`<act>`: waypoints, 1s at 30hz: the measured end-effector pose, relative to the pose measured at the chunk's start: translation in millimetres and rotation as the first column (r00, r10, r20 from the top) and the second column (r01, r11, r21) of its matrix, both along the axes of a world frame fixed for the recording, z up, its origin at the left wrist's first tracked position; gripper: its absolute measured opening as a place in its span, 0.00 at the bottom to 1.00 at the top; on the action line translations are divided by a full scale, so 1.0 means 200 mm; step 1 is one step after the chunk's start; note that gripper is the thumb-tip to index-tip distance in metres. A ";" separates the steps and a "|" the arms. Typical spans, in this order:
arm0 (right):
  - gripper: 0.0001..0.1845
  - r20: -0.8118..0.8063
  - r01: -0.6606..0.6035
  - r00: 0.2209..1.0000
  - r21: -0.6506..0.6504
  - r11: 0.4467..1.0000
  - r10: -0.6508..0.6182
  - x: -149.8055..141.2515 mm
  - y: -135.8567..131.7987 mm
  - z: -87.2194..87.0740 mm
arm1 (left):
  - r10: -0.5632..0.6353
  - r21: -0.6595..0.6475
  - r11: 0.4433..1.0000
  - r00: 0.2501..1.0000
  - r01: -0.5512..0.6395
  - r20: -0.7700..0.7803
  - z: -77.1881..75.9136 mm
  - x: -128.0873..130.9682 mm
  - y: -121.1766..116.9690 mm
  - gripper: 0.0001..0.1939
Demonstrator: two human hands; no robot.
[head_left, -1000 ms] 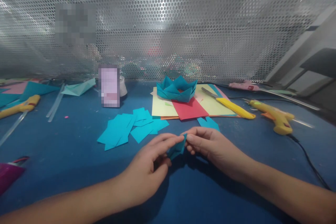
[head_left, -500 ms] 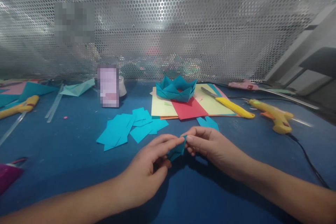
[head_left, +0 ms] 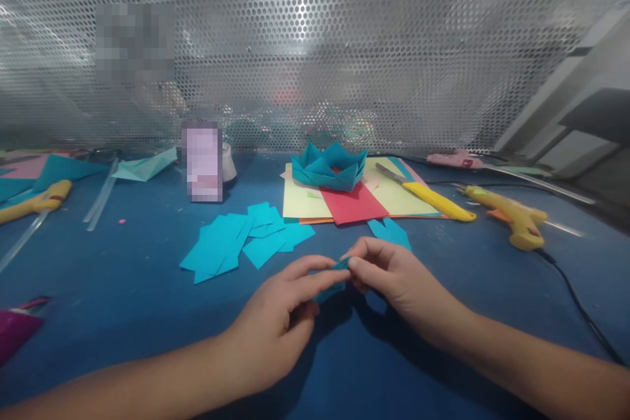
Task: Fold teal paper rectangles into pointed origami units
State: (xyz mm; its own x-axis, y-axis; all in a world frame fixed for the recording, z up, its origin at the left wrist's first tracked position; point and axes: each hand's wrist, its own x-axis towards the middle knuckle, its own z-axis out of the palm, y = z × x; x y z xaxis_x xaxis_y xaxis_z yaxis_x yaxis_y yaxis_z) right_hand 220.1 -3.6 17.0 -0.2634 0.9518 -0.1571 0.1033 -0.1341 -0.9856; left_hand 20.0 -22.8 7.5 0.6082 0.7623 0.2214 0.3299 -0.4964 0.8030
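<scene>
Between my two hands, low over the table, is a small folded piece of blue paper point(head_left: 331, 291). My left hand point(head_left: 283, 315) holds it from the left, its index and middle fingers laid across the top and its thumb tucked below. My right hand point(head_left: 394, 275) pinches the paper's right corner between thumb and index finger. Fingers hide much of the folds. A pile of loose blue paper pieces point(head_left: 221, 243) lies beyond my left hand, and more blue pieces point(head_left: 391, 231) rest just past my right. Farther back sits a pointed ring of folded blue paper point(head_left: 332, 170).
Under the ring lie a red sheet point(head_left: 354, 203) and pale yellow sheets point(head_left: 302, 200). A yellow utility knife point(head_left: 438, 200), blade out, rests on them. A yellow glue gun point(head_left: 512, 213) with a cord is at right. A blurred phone point(head_left: 203, 164) stands back left before a perforated metal panel point(head_left: 305, 46).
The folded paper has tipped flatter between my hands. My left fingers now reach farther right over it, near my right fingertips.
</scene>
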 end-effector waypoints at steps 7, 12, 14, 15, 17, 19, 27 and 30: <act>0.13 0.050 0.043 0.998 0.068 0.997 -0.047 -0.01 0.00 0.00 | 0.038 -0.054 0.998 0.999 -0.038 -0.018 -0.01 -0.01 0.00 0.35; 0.14 0.012 0.000 1.000 0.083 0.997 -0.001 -0.01 0.00 0.01 | 0.053 -0.106 0.993 0.999 -0.051 0.009 0.00 0.00 0.01 0.33; 0.15 0.015 -0.001 1.000 0.067 0.998 0.000 -0.01 0.00 0.01 | 0.053 -0.127 0.991 0.999 -0.052 0.003 0.01 0.00 0.01 0.32; 0.15 0.010 0.000 1.000 0.056 0.998 -0.001 -0.01 0.00 0.01 | 0.052 -0.139 0.989 0.999 -0.052 -0.003 0.01 0.00 0.01 0.32; 0.16 -0.020 0.003 1.000 0.033 0.999 -0.002 -0.01 0.01 0.00 | 0.049 -0.158 0.986 0.999 -0.050 -0.008 0.02 0.00 0.01 0.31; 0.17 -0.052 0.008 0.999 0.008 1.000 -0.007 -0.01 0.01 0.00 | 0.044 -0.168 0.985 0.999 -0.044 0.000 0.02 0.00 0.01 0.31; 0.21 -0.156 -0.021 0.988 -0.009 1.000 0.019 -0.01 0.00 -0.01 | 0.118 -0.444 0.894 0.985 -0.051 0.125 0.02 0.00 0.02 0.26; 0.20 -0.147 -0.059 0.987 0.025 0.998 0.062 -0.01 0.00 0.00 | 0.129 -0.482 0.875 0.981 -0.044 0.144 0.03 0.00 0.01 0.24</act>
